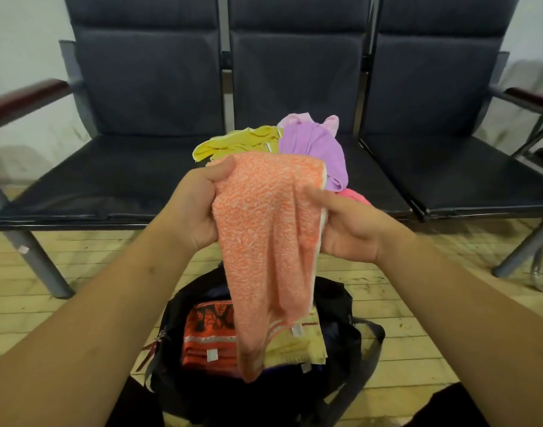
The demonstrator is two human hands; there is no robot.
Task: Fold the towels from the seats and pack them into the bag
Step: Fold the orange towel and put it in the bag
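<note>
Gripping the fuzzy orange terry towel (264, 241) with my left hand (196, 208) and right hand (350, 229), fingers curled into it, above the open black bag (335, 306); folding is underway, and next I'd judge it needs halving before packing.

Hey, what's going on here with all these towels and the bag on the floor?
A person grips an orange towel in the left hand and right hand, above an open black bag on the floor. The bag already holds a folded red towel and a pale yellow towel. A bright yellow towel, a purple towel and a pink towel lie crumpled on the middle seat, not yet folded.
</note>
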